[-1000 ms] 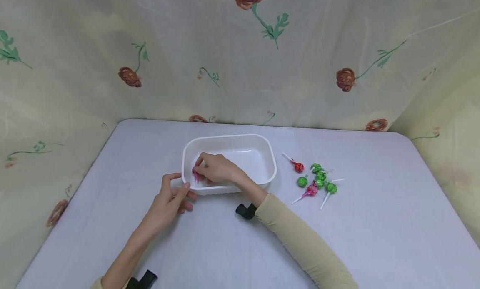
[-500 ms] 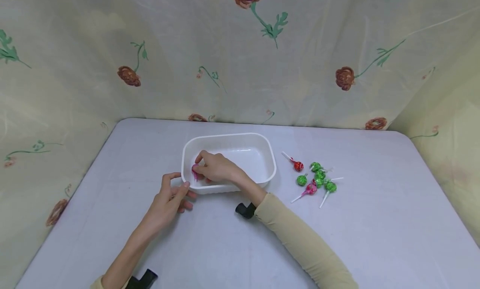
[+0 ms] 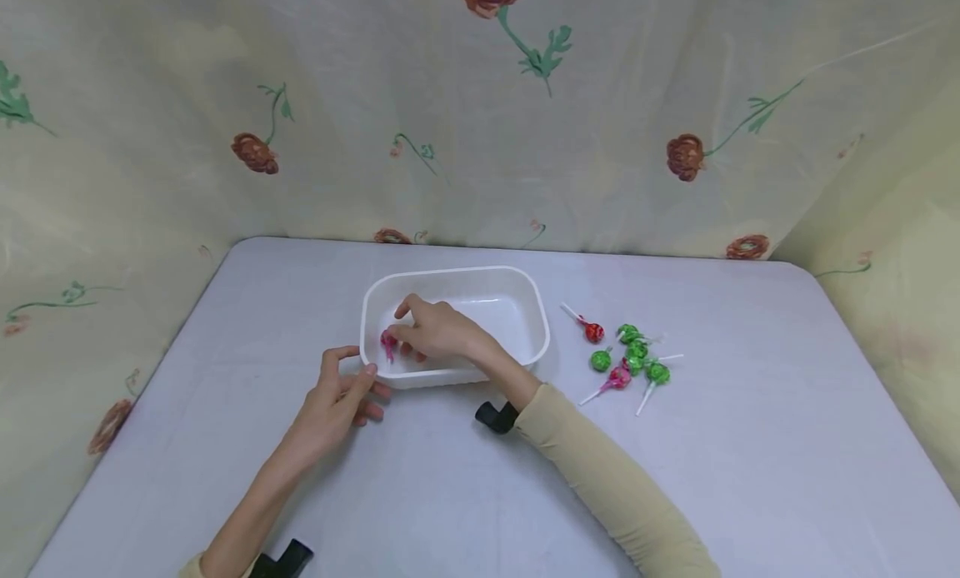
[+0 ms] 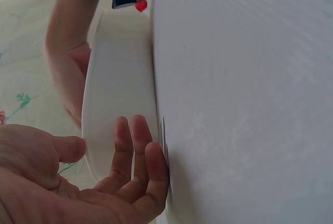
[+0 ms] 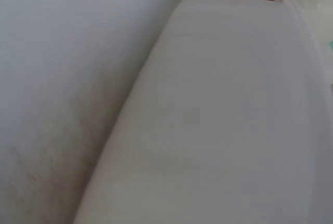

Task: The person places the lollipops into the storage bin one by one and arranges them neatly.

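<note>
There was my right hand [image 3: 441, 330], down inside the white tray [image 3: 510, 320], index finger and thumb well apart, thumb right beside the pink lollipop [image 3: 387, 341] at the tray's left end! My left hand [image 3: 332, 407], fingers loose, touched the near-left corner. Off to the right, green lollipops [image 3: 637, 350], a red lollipop [image 3: 594, 332] and another pink one [image 3: 618, 377] lay on the table [image 3: 465, 495].

Left fingers [image 4: 123, 148] beside white tray [image 4: 124, 63] — perhaps in contact.
</note>
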`<state>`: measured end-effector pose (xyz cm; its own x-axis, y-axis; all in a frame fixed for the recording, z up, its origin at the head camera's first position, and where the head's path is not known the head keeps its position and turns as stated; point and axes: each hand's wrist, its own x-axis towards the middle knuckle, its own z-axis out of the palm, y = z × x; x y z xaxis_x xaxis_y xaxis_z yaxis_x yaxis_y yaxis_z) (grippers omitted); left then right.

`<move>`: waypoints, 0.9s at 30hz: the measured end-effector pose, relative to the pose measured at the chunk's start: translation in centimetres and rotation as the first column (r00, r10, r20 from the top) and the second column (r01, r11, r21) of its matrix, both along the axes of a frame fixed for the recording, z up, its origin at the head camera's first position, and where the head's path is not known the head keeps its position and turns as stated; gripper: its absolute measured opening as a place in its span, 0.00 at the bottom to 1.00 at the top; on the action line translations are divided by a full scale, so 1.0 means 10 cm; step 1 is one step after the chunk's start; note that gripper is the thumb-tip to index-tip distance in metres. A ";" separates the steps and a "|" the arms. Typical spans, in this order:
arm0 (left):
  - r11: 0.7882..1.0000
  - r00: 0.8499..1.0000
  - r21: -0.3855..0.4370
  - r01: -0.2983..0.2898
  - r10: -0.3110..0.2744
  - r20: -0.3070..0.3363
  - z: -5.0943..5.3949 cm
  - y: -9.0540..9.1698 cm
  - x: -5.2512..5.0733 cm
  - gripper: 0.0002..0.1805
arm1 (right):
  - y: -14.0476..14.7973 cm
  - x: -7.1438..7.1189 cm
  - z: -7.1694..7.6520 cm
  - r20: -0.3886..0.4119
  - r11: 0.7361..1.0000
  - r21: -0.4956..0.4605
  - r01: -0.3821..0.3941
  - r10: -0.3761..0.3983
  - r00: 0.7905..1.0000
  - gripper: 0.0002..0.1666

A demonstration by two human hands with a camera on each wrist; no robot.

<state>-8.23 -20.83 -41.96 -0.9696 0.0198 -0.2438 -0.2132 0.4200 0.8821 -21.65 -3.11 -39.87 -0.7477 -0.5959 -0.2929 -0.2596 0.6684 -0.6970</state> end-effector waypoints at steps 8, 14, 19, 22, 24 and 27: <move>1.000 1.000 0.002 -0.003 0.003 0.006 0.00 0.00 0.00 0.30 | 0.06 0.07 0.11 -0.016 1.000 -0.023 -0.019 0.019 1.000 0.26; 1.000 1.000 -0.003 0.001 0.000 0.011 0.00 0.01 0.00 0.31 | 0.20 0.17 0.26 -0.066 0.999 -0.046 -0.018 0.015 0.998 0.27; 1.000 1.000 -0.021 0.003 -0.002 0.012 0.01 0.01 0.01 0.32 | 0.34 0.22 0.35 -0.068 0.998 -0.063 -0.002 -0.003 0.998 0.28; 1.000 1.000 -0.023 0.001 0.000 0.015 0.01 0.01 0.01 0.32 | 0.41 0.23 0.38 -0.065 0.997 -0.077 0.001 -0.006 0.998 0.29; 1.000 1.000 -0.021 0.003 -0.002 0.017 0.01 0.01 0.00 0.32 | 0.46 0.23 0.38 -0.064 0.996 -0.085 0.001 -0.006 0.998 0.29; 1.000 1.000 -0.014 0.001 -0.001 0.018 0.01 0.01 0.00 0.31 | 0.54 0.24 0.40 -0.065 0.995 -0.104 0.003 -0.010 0.998 0.29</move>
<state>-8.23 -20.74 -41.85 -0.9651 0.0174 -0.2612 -0.2282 0.4325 0.8723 -19.26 2.33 -35.90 -0.7671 -0.6158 -0.1797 -0.3032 0.5949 -0.7444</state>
